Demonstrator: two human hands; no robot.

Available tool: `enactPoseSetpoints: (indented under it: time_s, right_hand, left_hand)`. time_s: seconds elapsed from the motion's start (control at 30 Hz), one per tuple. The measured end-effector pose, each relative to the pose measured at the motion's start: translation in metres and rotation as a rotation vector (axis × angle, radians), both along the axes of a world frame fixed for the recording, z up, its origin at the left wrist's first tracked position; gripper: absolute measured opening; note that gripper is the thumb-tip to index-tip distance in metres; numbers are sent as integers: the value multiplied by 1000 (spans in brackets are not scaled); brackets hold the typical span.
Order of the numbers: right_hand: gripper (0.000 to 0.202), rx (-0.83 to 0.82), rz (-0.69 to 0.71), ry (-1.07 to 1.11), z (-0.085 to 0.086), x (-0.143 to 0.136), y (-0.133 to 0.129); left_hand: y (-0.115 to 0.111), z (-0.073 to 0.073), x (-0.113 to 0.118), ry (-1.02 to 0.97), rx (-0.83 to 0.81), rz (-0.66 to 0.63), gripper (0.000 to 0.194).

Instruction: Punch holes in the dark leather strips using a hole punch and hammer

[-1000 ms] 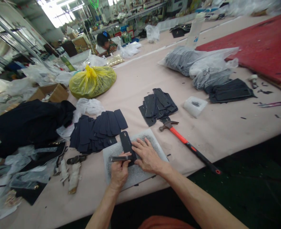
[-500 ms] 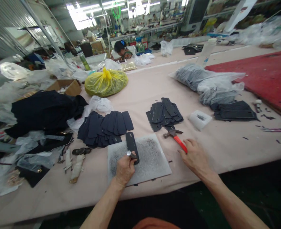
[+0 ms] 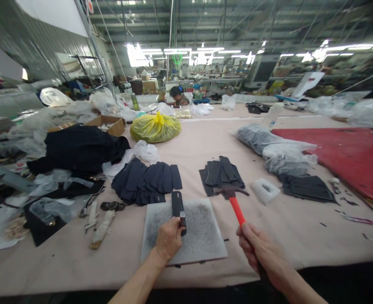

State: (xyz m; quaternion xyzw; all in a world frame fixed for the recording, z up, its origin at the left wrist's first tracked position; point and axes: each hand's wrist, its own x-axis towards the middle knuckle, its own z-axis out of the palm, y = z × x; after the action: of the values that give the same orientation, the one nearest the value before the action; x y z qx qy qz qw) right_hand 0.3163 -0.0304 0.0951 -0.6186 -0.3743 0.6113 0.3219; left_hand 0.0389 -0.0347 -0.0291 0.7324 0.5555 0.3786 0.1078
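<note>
While the dark strip (image 3: 177, 203) lies on the grey board (image 3: 202, 230) under a metal tool (image 3: 182, 218) pinched in the left hand (image 3: 169, 240), the right hand (image 3: 259, 249), earlier loosely at the hammer (image 3: 237, 211), now wraps its handle; the head partly hides the right pile (image 3: 222, 169), near a white block (image 3: 265, 192).

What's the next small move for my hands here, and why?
Probably bring the hammer over the metal tool: the right hand grips the hammer to the right of the board, while the left hand holds the tool over the dark strip.
</note>
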Motion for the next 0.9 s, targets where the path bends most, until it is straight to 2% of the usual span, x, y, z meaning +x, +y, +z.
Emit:
enactPoseSetpoints:
  time_s: [0.07,0.13,0.2,0.27,0.33,0.4,0.43,0.5,0.57,0.6,0.7,0.73,0.77,0.8,0.83,0.9]
  right_hand:
    - [43,335,29,-120,40,-9,-4]
    - [37,681,30,-299,67,-18,-8]
    - [30,946,174,-499,77,-26,-9]
    - [29,1074,427,-696,76,-32,-9]
    - [29,1075,638,-845,78,-35,-7]
    - [27,1051,690,-885,89,-36,-5]
    - [27,1049,652,-854,96,-35,-5]
    - [29,1070,461,-734,105,-35,-6]
    - [31,1093,316,-658,101,-35,-7]
    - [32,1098,326,-673,95,-35,-8]
    - [28,1009,614,-839,81,-32,-4]
    - [28,968,683,-862,83,-30,-1]
    - [28,945,686,-849,89,-28,0]
    - [27,947,627,-800,96,-27,2]
    - [27,969,504,-726,105,-27,2]
    - [28,1019,186,-554,115,-29,-1]
  left_hand:
    - [0,-1,1,0,4,11,14]
    - [0,-2,1,3,4,19,13]
    - [1,-3,1,6,0,17,14]
    - [1,-4,0,5,6,9,14]
    - [2,-3,0,1,15,8,14]
    - [2,-2,-1,-5,12,-1,14]
    - [2,-1,-1,-7,3,-3,14]
    - [2,0,-1,-6,-15,-8,14]
    - [2,1,-1,1,-16,-5,15]
    - [2,0,-1,8,-13,-4,14]
    - [3,-1,-1,33,8,-1,12]
    - [3,-1,0,35,14,-5,12]
    - [3,-1,0,33,18,-7,12]
    - [3,-1,0,30,19,-10,13]
    - [3,-1,0,27,19,-12,15]
    - [3,0,0,28,21,-12,17]
